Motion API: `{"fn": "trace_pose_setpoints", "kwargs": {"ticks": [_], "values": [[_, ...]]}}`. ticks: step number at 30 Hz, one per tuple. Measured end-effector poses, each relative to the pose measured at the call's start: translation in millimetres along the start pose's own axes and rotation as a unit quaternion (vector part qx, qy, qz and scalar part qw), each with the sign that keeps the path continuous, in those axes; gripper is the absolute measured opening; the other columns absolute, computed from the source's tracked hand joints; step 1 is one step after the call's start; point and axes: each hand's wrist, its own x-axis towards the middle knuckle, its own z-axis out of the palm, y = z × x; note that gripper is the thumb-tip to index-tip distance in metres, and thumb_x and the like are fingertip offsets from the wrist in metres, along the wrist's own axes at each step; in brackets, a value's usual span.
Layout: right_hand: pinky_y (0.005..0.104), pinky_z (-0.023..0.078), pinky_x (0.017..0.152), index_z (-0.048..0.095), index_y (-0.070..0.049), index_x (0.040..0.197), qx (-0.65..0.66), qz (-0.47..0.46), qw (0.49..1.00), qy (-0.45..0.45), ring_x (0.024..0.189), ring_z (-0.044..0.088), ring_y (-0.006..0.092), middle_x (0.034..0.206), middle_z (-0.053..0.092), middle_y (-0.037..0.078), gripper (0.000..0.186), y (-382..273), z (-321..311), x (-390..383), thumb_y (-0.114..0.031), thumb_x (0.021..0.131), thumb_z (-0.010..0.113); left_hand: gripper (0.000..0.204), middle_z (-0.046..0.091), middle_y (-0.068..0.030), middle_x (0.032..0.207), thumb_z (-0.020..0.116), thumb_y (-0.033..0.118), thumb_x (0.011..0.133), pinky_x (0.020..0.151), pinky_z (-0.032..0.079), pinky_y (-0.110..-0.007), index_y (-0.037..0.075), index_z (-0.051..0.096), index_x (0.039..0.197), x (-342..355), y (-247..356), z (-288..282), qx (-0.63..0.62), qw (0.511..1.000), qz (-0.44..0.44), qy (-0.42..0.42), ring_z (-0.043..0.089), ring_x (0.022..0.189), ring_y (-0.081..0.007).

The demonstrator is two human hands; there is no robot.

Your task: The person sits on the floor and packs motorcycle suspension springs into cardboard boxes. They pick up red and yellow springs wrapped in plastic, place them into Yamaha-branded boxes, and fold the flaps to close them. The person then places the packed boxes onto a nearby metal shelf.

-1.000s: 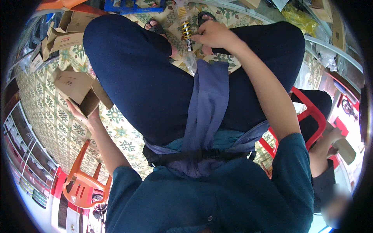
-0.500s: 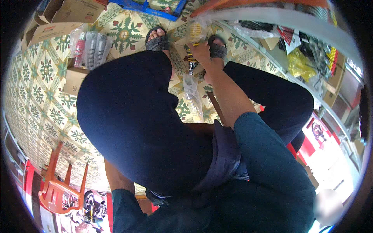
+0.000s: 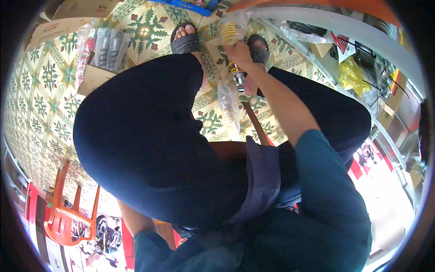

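Out in front, between the feet, my right hand (image 3: pixel 240 55) is closed around a shock absorber (image 3: pixel 239 81). Its silver and black end sticks out below the fingers, close to my right ankle. Just beyond the hand a yellow coil spring (image 3: pixel 229 34) shows through clear plastic; I cannot tell whether it belongs to the same piece. On the tiles nearer to me lies a clear plastic sleeve (image 3: pixel 228 100), apart from the shock absorber. My left forearm goes down behind my left thigh, which hides the left hand.
Left of my feet, several shock absorbers in clear bags (image 3: pixel 108 47) lie by a cardboard box (image 3: pixel 97 78). A metal-framed shelf (image 3: pixel 312 65) with bagged parts and a yellow bag (image 3: pixel 352 77) runs along the right. An orange plastic chair (image 3: pixel 68 222) stands at lower left. A blue frame (image 3: pixel 192 7) lies beyond my feet.
My right hand has moved a little to the right with the shock absorber, whose lower end has swung away from the plastic sleeve toward my right ankle. The view has shifted slightly.
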Motion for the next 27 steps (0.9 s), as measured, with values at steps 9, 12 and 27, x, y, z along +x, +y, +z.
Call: {"fn": "trace_pose_setpoints", "kwargs": {"ticks": [9, 12, 27], "values": [[0.0385, 0.057, 0.071, 0.072, 0.006, 0.103, -0.061, -0.169, 0.955, -0.234, 0.080, 0.074, 0.0244, 0.088, 0.075, 0.017, 0.055, -85, -227, -103, -0.046, 0.087, 0.069, 0.039, 0.064, -0.0164, 0.135, 0.072, 0.004, 0.093, 0.108, 0.046, -0.039, -0.004, 0.062, 0.131, -83, 158, -8, 0.089, 0.815, 0.569, -0.059, 0.062, 0.123, -0.0238], [0.0368, 0.056, 0.067, 0.070, 0.006, 0.103, -0.011, -0.231, 0.942, -0.244, 0.074, 0.070, 0.0206, 0.082, 0.071, 0.014, 0.051, -108, -299, -172, -0.042, 0.088, 0.068, 0.079, 0.060, -0.0100, 0.141, 0.088, 0.010, 0.068, 0.116, 0.040, -0.047, 0.009, 0.058, 0.141, -133, 214, 32, 0.267, 0.576, 0.738, -0.228, 0.051, 0.137, -0.0343], [0.0281, 0.056, 0.068, 0.054, 0.006, 0.138, 0.107, -0.200, 0.942, -0.249, 0.079, 0.069, 0.0137, 0.098, 0.075, 0.010, 0.071, -26, -477, -398, -0.035, 0.087, 0.084, 0.036, 0.073, -0.0182, 0.087, 0.083, 0.015, 0.071, 0.074, 0.057, -0.047, 0.006, 0.069, 0.103, -192, 147, 79, 0.185, 0.646, 0.625, -0.398, 0.073, 0.085, -0.0392]]}}
